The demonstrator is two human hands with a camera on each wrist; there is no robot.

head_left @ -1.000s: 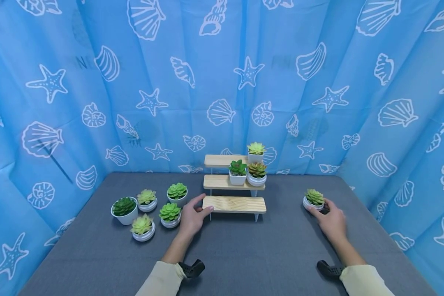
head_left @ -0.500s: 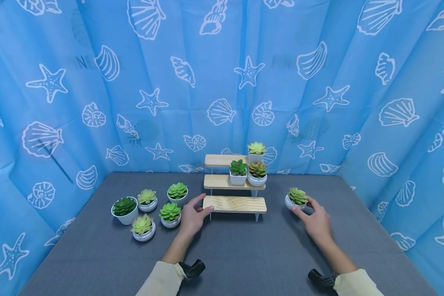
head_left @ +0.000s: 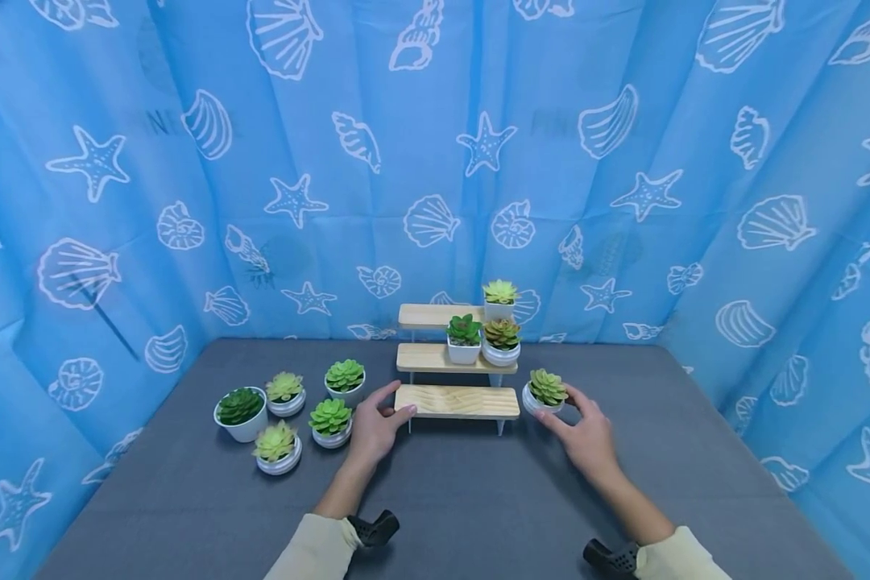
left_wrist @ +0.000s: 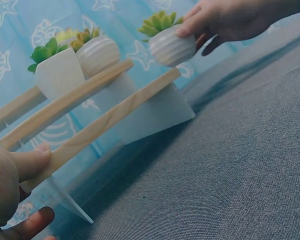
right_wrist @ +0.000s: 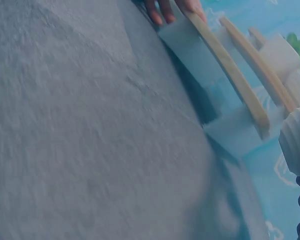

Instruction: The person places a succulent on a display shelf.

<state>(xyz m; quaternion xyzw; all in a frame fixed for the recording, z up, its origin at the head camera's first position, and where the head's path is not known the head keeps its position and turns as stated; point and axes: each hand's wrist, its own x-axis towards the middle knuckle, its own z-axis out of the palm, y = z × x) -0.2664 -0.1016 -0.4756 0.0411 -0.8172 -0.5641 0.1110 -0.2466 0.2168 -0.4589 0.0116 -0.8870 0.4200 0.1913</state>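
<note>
My right hand (head_left: 585,437) grips a small succulent (head_left: 544,390) in a ribbed round white pot, just right of the stand's lowest step. In the left wrist view that pot (left_wrist: 172,46) is raised off the cloth, beside the right end of the step. A three-step wooden display stand (head_left: 457,400) with pale supports stands mid-table. My left hand (head_left: 373,427) holds the left end of its lowest step between thumb and fingers. On the middle step sit a square-potted succulent (head_left: 464,340) and a brownish one (head_left: 502,342); a pale green one (head_left: 499,301) sits at the top right.
Several potted succulents stand left of my left hand, among them a dark green one (head_left: 240,414) and a bright green one (head_left: 330,422). Grey cloth covers the table (head_left: 464,507). A blue shell-print curtain (head_left: 377,185) hangs behind and at both sides.
My right hand has carried the succulent leftward from the right side of the table to beside the stand. My left hand has stayed on the lowest step.
</note>
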